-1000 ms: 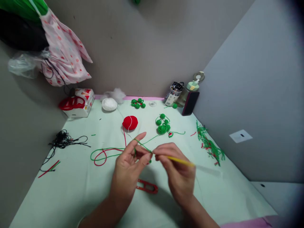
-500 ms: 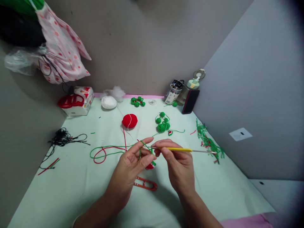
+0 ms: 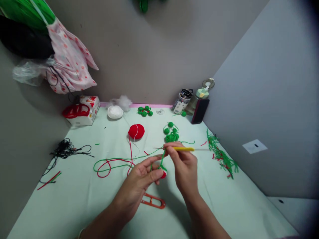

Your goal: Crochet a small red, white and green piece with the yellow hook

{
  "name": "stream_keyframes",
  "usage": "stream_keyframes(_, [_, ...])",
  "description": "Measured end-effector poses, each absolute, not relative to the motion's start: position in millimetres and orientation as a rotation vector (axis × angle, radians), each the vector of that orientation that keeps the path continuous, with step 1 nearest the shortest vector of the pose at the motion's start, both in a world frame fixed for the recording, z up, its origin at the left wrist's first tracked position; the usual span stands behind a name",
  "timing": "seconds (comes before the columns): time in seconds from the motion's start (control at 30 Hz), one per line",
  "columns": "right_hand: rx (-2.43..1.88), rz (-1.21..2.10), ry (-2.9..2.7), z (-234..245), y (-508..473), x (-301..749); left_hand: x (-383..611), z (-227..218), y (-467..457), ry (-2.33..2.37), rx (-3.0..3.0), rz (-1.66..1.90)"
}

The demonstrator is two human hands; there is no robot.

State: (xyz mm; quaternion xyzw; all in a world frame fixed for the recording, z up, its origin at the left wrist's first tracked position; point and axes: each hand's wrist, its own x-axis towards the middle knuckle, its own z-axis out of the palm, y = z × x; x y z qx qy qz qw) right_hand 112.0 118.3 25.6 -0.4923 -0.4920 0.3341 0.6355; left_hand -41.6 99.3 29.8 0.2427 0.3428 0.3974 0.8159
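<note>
Between thumb and fingers, my left hand (image 3: 143, 181) pinches a small crocheted piece (image 3: 163, 173) in red, white and green. My right hand (image 3: 184, 164) grips a crochet hook (image 3: 184, 149) by its yellow handle, the thin metal tip pointing left. A taut strand of green yarn (image 3: 162, 157) runs from the crocheted piece up to the hook and right fingertips. Orange thread snips (image 3: 156, 201) lie on the table under my left hand, partly hidden by it. Green and red yarn tails (image 3: 109, 160) loop across the cloth to the left of my hands.
A red yarn ball (image 3: 136, 131), a white yarn ball (image 3: 115, 112) and green crocheted balls (image 3: 171, 136) sit farther back. Black cord (image 3: 65, 148) lies left, green scraps (image 3: 219, 154) right. A phone (image 3: 200, 111) leans by a bottle (image 3: 202, 93); a tissue pack (image 3: 89, 111) stands back left.
My right hand has risen and drawn the hook away from the crocheted piece, stretching the green strand upward. The piece shows more clearly in my left hand. The view has tilted slightly up.
</note>
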Motion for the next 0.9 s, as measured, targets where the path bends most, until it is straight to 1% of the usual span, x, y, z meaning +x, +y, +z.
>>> stream_keyframes(0.1, [-1.048, 1.186, -0.737, 25, 131, 124, -44, 30, 103, 0.756, 0.465, 0.898])
stream_keyframes(0.17, [-1.058, 1.217, -0.690, 25, 133, 129, -46, 29, 105, 0.777, 0.414, 0.936])
stream_keyframes(0.23, [-1.054, 1.156, -0.720, 26, 126, 129, -47, 26, 108, 0.802, 0.378, 0.969])
stream_keyframes(0.47, [-0.964, 0.858, -1.218, 31, 95, 116, -49, 23, 114, 0.841, 0.390, 0.995])
stream_keyframes(0.9, [-1.036, 0.527, -1.557, 31, 84, 114, -50, 24, 107, 0.871, 0.424, 1.025])
